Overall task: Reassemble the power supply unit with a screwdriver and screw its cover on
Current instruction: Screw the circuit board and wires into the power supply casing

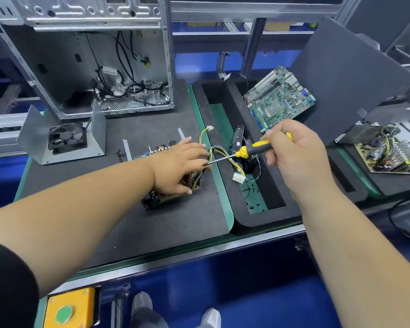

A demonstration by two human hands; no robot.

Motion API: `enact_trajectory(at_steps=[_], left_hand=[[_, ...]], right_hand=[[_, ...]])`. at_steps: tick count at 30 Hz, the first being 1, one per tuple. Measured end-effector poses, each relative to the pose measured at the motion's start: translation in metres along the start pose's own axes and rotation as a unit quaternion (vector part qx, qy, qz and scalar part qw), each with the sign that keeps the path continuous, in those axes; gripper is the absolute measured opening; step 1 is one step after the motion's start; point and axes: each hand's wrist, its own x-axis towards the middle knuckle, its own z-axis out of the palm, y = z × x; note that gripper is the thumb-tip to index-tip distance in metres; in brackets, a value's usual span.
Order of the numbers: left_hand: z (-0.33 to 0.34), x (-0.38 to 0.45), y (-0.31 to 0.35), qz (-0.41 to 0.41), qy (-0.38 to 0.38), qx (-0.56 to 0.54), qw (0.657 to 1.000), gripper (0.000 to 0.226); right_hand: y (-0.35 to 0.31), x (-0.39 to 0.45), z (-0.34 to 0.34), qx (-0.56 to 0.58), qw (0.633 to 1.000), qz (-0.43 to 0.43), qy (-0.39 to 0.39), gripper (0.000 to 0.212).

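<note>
Grey foam mats on a green-edged workbench (225, 200) carry everything, with aluminium framing behind. At the bench's front left corner sits a yellow box (68, 308) with a green button. Toward the back left stands an open computer case (90, 67) with loose black cables, and in front of it a bent metal cover (59, 138) holding a black fan. No writing or brand can be read anywhere.

Near the middle of the left mat lies the power supply unit (168, 192), its board uncovered. The left hand (178, 166) rests on top of it, fingers straight and slightly spread, pressing down. A bundle of yellow and blue wires (225, 157) runs from the unit over the mat's right edge.

A black foam tray (258, 216) sits next, small screws lying in its well. Above it the right hand (296, 152) grips the yellow-and-black screwdriver (242, 151), fingers curled round the handle, tip pointing left and close to the left hand's fingers. A green motherboard (279, 98) leans at the tray's back; another circuit board (386, 155) lies at the right edge.
</note>
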Motion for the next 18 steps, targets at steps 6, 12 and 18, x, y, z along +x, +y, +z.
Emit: enact_trajectory(at_steps=[6,12,18], left_hand=[[0.0,0.0,-0.002,-0.021,0.04,-0.103,0.994,0.048],[-0.002,-0.001,0.004,-0.064,0.081,-0.127,0.986,0.049],[-0.002,0.001,0.002,-0.042,0.03,-0.127,0.991,0.056]], right_hand=[[0.002,-0.012,0.012,-0.033,0.999,-0.018,-0.027,0.013],[0.004,-0.027,0.03,-0.174,0.977,-0.087,-0.084,0.012],[0.0,-0.031,0.058,-0.357,0.898,-0.215,-0.143,0.013]])
